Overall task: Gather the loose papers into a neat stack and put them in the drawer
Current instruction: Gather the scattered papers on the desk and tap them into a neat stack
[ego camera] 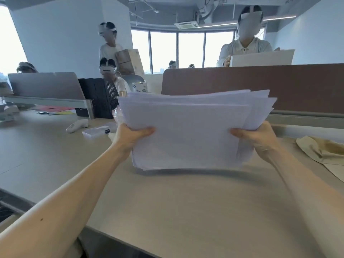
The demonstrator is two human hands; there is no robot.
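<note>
A thick bundle of white papers (189, 127) stands on its lower edge on the beige desk (176, 211), tilted toward me. Its top sheets fan out unevenly at the upper right. My left hand (130, 135) grips the left side, thumb across the front sheet. My right hand (260, 138) grips the right side the same way. No drawer shows in this view.
A brown partition (260, 84) runs behind the papers. A black mesh file holder (100, 97), a white controller (76, 125) and a clear plastic case (98, 130) lie to the left. A tan cloth (322, 151) lies at the right. Several people work beyond the partitions.
</note>
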